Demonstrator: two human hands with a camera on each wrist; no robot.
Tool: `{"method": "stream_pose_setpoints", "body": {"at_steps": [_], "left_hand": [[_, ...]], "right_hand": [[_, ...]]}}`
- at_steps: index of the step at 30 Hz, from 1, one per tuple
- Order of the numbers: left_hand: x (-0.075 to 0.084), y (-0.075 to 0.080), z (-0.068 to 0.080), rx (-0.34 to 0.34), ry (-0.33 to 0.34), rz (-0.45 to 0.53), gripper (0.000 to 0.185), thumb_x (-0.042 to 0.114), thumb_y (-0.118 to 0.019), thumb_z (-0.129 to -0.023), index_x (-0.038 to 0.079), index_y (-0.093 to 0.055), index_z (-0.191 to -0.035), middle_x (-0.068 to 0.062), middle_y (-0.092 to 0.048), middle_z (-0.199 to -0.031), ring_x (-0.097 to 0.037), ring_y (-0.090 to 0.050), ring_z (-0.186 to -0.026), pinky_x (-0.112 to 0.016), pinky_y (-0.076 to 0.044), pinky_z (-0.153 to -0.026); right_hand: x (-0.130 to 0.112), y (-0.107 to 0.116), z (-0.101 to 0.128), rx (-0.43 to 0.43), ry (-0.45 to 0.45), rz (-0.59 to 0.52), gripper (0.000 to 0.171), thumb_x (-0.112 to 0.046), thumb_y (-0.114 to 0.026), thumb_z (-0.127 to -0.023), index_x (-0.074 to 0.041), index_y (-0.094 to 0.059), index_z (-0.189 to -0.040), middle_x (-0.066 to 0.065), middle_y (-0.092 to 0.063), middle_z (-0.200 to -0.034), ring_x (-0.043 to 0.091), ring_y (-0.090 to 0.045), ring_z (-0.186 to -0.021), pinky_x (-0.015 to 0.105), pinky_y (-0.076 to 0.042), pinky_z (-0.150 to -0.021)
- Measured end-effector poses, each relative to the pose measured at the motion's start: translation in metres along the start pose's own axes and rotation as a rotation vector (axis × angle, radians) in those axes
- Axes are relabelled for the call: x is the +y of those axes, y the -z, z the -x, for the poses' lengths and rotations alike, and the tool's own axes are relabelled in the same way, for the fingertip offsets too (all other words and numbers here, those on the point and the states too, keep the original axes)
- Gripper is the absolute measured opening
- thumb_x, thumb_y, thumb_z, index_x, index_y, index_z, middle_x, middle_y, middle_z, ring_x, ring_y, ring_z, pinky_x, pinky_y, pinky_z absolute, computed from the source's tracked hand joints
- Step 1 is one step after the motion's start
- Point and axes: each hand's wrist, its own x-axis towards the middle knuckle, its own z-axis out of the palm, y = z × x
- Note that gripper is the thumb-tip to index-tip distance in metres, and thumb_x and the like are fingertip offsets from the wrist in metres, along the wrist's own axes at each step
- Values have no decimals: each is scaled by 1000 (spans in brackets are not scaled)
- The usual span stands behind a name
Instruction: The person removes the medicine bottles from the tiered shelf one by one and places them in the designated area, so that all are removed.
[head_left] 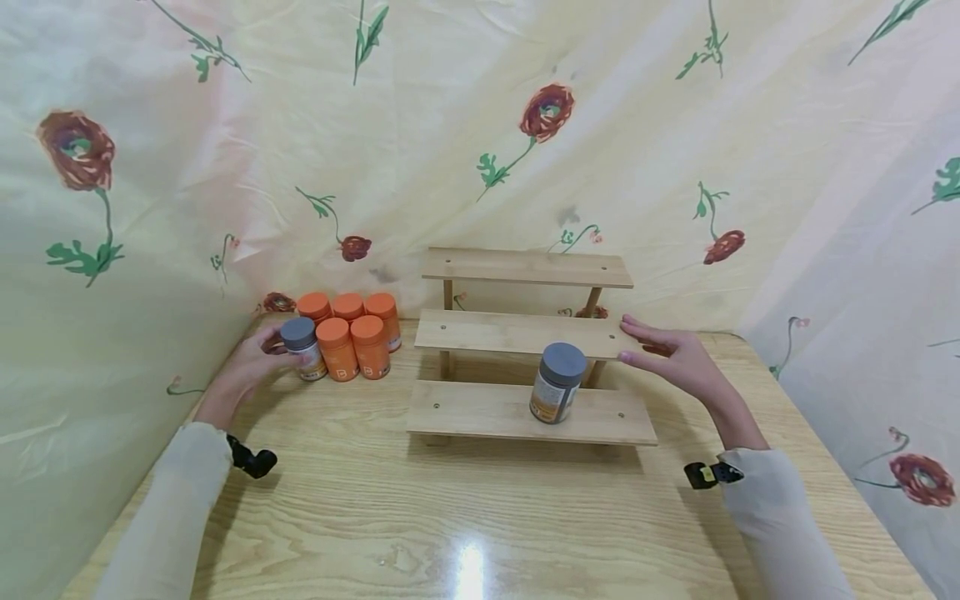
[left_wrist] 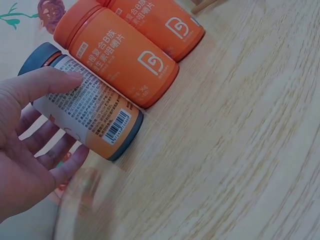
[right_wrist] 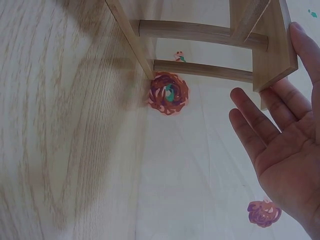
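At the left, a bottle with a dark grey cap (head_left: 298, 333) stands on the table. My left hand (head_left: 258, 360) holds it, with the thumb across its printed label (left_wrist: 100, 107) and the fingers round its far side. Several orange bottles (head_left: 337, 348) stand beside and behind it. A three-tier wooden shelf rack (head_left: 480, 332) stands mid-table, and another grey-capped bottle (head_left: 558, 383) is upright on its lowest board. My right hand (head_left: 670, 357) holds the right end of the middle board, thumb at the front edge and fingers at the back; some fingertips are hidden behind wood (right_wrist: 277, 55).
The wooden table (head_left: 360, 508) extends in front of the rack. A flowered cloth (head_left: 420, 150) hangs close behind the rack and the bottles, and along both sides. A small black device (head_left: 253, 458) is strapped to each wrist.
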Motion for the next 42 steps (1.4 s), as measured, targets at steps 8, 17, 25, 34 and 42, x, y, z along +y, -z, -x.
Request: {"method": "stream_pose_setpoints", "body": {"at_steps": [8,17,25,34,42], "left_hand": [[5,2,2,33,-2,-40,88,36,-74,-80,16,-22,-149,-19,-28,-147,-36,-30,-133,-48,-33,-107],[32,-1,4,148,-89,19,80,35,-72,-82,15,-28,-146,-16,-28,-149,-35,-26,-136,-51,-28,-110],[61,-7,7,196,-102,18,85,39,-74,-78,22,-27,-146,-12,-31,-146,-30,-30,-133,-50,-31,-107],[97,-26,9,220,-221,-38,79,34,-76,-78,23,-33,-143,-9,-29,-150,-27,-27,-136,-48,-30,-107],[129,-59,10,111,-323,-55,73,31,-77,-77,23,-39,-139,-6,-35,-146,-27,-28,-137,-55,-18,-113]], "right_hand": [[7,-1,-2,-3,9,-28,54,-36,-68,-85,-29,-49,-135,-8,-40,-146,-2,-41,-129,17,-43,-97],[7,0,-1,-3,10,-14,56,-37,-68,-85,-24,-49,-137,-9,-40,-146,-10,-40,-125,10,-42,-93],[7,-1,-1,-4,9,-19,55,-38,-68,-85,-28,-50,-136,-10,-40,-146,-9,-40,-126,10,-42,-94],[7,-1,-1,-6,0,-8,57,-39,-67,-85,-24,-49,-137,-11,-39,-147,-11,-39,-125,28,-43,-99],[8,-1,-1,-4,3,-14,57,-39,-67,-85,-25,-49,-137,-11,-40,-146,-8,-39,-127,26,-43,-99]]}}
